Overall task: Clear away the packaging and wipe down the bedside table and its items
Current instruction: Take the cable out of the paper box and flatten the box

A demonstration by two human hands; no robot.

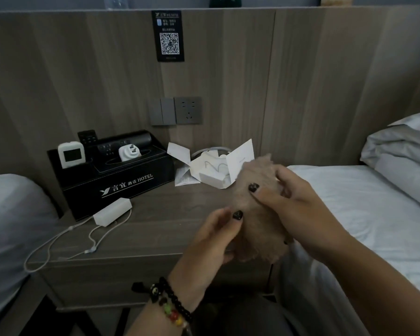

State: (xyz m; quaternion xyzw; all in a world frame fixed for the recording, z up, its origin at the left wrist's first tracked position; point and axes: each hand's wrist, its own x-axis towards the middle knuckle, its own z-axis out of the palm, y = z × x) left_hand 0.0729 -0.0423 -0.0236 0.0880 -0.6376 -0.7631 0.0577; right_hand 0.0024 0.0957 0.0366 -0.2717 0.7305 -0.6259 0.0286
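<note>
both hands hold a cloth above the tabletop; packaging not yet cleared.

the left hand [212, 235] grips the lower end of a fuzzy tan cloth [257, 214] with thumb on top and fingers curled under; the right hand [294, 202] pinches its upper part, thumb pressed on the near face. judged: the cloth is being spread or refolded between the hands for a clean wiping face, held off the tabletop [155, 229] rather than laid on it. the cloth looks soft, fluffy and blurred at its edges. opened white packaging [211, 166] sits at the back of the tabletop, just beside the black hotel box [117, 180]; a white adapter [112, 211] with cable lies in front of the box.
</note>
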